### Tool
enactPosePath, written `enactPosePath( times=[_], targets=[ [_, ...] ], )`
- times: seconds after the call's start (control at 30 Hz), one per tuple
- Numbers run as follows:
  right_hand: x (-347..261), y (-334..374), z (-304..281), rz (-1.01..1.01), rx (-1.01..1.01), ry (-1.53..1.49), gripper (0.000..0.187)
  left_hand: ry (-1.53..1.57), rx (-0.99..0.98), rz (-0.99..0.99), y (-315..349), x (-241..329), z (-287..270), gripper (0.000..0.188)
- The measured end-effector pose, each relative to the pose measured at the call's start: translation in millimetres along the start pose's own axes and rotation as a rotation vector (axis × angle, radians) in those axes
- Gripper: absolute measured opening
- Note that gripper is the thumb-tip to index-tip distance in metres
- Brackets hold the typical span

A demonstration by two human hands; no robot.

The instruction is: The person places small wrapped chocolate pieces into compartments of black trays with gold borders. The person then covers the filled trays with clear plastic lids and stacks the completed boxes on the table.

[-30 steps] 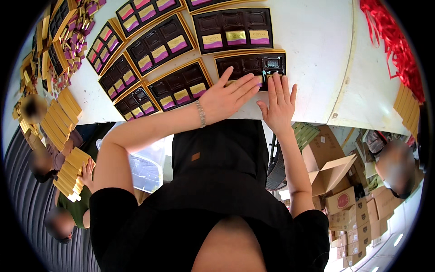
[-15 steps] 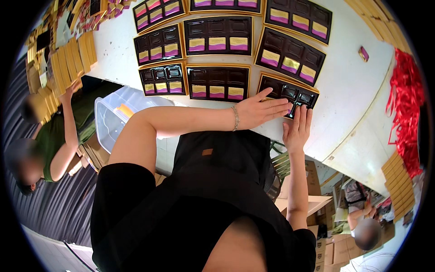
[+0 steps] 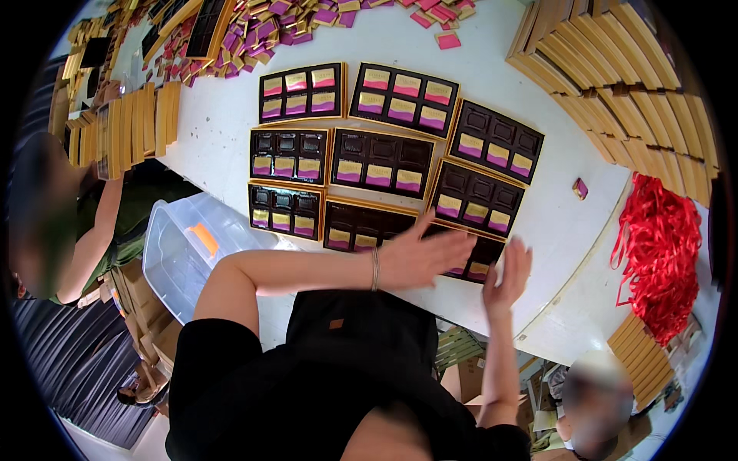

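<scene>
My two bare hands at the near edge of a white table (image 3: 565,257), seen from above. My left hand (image 3: 427,252), slightly blurred and with a bracelet (image 3: 375,269) at the wrist, is opened flat, thumb apart from the extended fingers; it covers the left part of the near right chocolate box (image 3: 486,251). My right hand (image 3: 507,280) stands at the right end of this box, its fingers raised and close together, the thumb apart; neither hand pinches anything, and I cannot tell whether either touches the box. The box is the nearest of the right-hand column in a three-by-three group; gold-and-purple squares show in its front row. Of the boxes behind, the far left box (image 3: 302,94) and far middle box (image 3: 403,100) carry six wrapped squares each, pink-toned above purple-toned. Farther right, a single wrapped piece (image 3: 580,188) lies apart, near a heap of red ribbon (image 3: 659,246). At left, beside the table, a clear plastic bin (image 3: 171,257).
</scene>
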State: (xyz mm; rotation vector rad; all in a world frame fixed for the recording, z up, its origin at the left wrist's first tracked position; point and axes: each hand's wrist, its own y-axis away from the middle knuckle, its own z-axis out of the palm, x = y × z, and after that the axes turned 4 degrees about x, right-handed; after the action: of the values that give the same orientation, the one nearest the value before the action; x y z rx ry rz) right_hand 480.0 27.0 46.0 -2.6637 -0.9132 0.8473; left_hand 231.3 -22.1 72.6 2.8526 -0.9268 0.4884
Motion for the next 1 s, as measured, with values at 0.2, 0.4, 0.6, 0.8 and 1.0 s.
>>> enactPosePath(
  times=[0.2, 0.4, 0.6, 0.8, 1.0],
  targets=[
    [29, -258, 105, 0.002, 0.085, -0.052, 0.029, -0.004, 0.560, -0.527, -96, -247, -60, 0.022],
    [3, -343, 203, 0.095, -0.140, 0.234, 0.036, -0.105, 0.610, -0.606, -138, -346, -27, 0.030],
    [44, -319, 179, 0.720, -0.233, -0.627, 0.036, -0.078, 0.382, -0.603, -99, -318, -33, 0.049],
    [35, -335, 166, -0.212, -0.086, 0.091, 0.035, 0.114, 0.419, -0.147, -74, -346, -48, 0.030],
    [82, -326, 164, -0.392, -0.157, 0.149, 0.031, 0.317, 0.377, -0.306, -54, -330, -58, 0.035]
  ],
)
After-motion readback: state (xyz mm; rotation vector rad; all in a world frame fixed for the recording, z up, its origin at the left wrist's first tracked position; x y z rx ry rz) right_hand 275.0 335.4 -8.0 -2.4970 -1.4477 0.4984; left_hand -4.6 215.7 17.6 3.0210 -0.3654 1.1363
